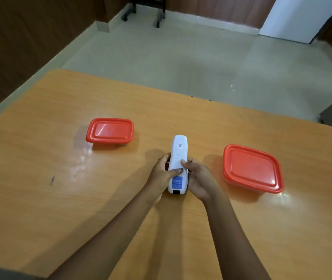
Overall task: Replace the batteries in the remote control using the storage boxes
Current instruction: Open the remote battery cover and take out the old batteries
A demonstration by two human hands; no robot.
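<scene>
Head view: left hand (160,175) and right hand (200,179) clasp the sides of the seemingly light, stiff remote (179,147), thumbs (175,171) on its back.

No wording can be read; the back of the white remote control (178,158) carries a blue label (177,182) whose white print is too blurred to make out; a small dark square code (180,146) sits near its far end.

Two bare forearms, uncovered along their whole visible length, end in the bare left hand (161,172) and right hand (199,176). The left thumb nail appears dark; varnish or shadow cannot be told. Wrists unadorned.
</scene>
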